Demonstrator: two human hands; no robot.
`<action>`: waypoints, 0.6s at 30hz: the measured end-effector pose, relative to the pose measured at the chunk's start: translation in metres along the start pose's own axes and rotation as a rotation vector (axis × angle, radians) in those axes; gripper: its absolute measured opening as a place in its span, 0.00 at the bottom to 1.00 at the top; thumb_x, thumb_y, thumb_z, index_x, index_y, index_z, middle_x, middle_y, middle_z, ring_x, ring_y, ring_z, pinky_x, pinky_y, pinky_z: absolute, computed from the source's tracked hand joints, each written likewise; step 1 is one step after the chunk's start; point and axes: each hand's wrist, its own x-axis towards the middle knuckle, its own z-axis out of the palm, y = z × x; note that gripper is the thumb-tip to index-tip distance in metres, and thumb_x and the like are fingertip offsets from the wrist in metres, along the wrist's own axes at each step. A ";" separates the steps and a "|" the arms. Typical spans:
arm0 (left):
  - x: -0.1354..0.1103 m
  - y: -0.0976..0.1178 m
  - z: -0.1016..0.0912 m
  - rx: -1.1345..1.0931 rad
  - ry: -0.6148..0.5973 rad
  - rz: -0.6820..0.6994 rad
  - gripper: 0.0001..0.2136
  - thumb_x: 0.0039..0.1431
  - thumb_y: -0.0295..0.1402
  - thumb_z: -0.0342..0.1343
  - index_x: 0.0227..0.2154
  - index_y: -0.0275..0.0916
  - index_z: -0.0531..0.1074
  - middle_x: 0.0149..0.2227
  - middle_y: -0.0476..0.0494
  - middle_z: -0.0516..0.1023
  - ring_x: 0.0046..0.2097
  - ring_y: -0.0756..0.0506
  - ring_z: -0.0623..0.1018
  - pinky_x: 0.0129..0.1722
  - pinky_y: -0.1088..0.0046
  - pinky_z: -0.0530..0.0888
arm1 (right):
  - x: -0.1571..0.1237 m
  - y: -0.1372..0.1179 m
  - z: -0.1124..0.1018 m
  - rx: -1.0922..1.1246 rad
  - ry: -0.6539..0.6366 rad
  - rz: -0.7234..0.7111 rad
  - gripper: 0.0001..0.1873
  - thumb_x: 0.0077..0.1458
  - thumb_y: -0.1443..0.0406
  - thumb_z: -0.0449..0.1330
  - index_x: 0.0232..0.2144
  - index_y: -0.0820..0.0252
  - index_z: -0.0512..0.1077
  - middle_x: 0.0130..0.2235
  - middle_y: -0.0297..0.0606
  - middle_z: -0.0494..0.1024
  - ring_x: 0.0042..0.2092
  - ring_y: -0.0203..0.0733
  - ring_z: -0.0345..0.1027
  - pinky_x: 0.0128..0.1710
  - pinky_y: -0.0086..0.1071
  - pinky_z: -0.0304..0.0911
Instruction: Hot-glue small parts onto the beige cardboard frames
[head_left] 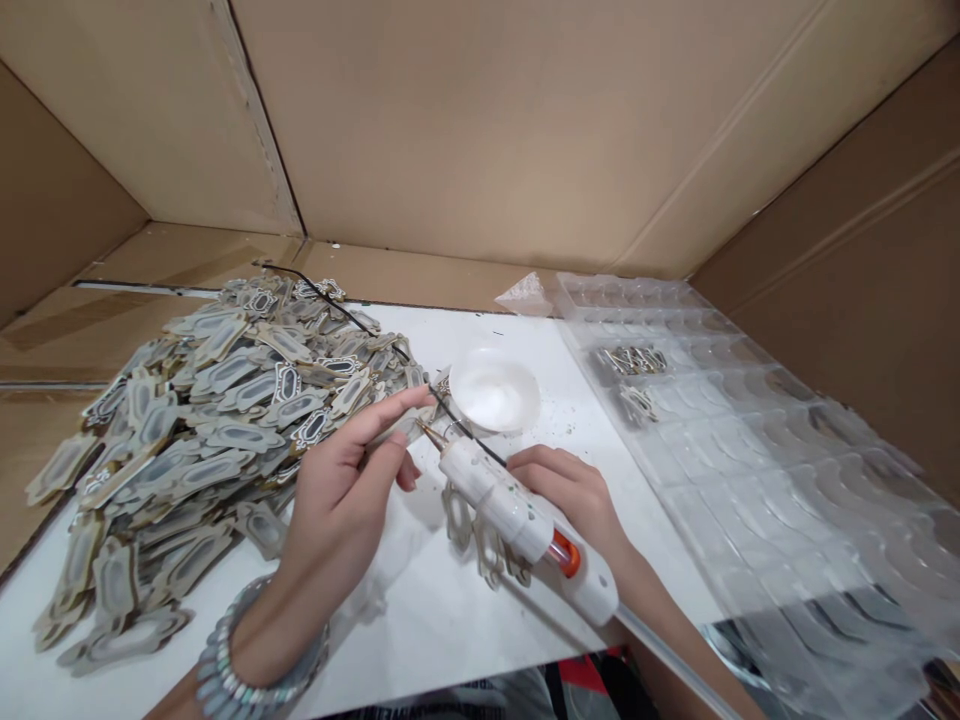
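While left hand (341, 500) pinches one piece (407, 429) — right hand (568, 484) grips one glue-gun (510, 508).

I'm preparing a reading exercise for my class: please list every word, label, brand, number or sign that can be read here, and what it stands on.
Cloth at the bottom edge: pale lettering, partly cut off and too blurred to quote.
No other text can be made out: none on the white tool, frames, bowl, trays or cardboard.
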 end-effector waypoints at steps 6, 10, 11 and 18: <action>-0.001 -0.001 0.000 0.001 -0.003 -0.002 0.14 0.62 0.36 0.54 0.49 0.51 0.76 0.28 0.53 0.77 0.27 0.52 0.68 0.30 0.75 0.66 | 0.000 0.000 0.000 0.001 0.000 -0.001 0.10 0.59 0.70 0.52 0.28 0.58 0.70 0.32 0.37 0.78 0.30 0.37 0.71 0.30 0.32 0.58; -0.002 0.000 -0.001 0.014 0.002 0.007 0.14 0.61 0.37 0.54 0.49 0.51 0.76 0.29 0.53 0.78 0.26 0.53 0.68 0.29 0.75 0.66 | -0.001 0.001 0.000 0.013 -0.014 0.018 0.09 0.57 0.70 0.52 0.28 0.59 0.71 0.32 0.36 0.78 0.30 0.37 0.71 0.30 0.32 0.58; -0.002 0.000 -0.001 0.017 0.004 0.013 0.14 0.61 0.36 0.54 0.48 0.50 0.76 0.29 0.53 0.78 0.26 0.53 0.68 0.28 0.76 0.66 | -0.002 0.001 0.000 0.016 -0.014 0.018 0.09 0.57 0.70 0.52 0.28 0.59 0.71 0.32 0.36 0.78 0.30 0.37 0.71 0.30 0.32 0.58; 0.000 0.000 0.000 0.017 0.004 0.035 0.14 0.61 0.35 0.54 0.48 0.50 0.77 0.23 0.54 0.74 0.26 0.53 0.69 0.28 0.77 0.66 | -0.002 0.000 0.002 0.019 -0.005 0.015 0.10 0.58 0.70 0.52 0.28 0.59 0.71 0.32 0.37 0.78 0.30 0.37 0.71 0.30 0.31 0.59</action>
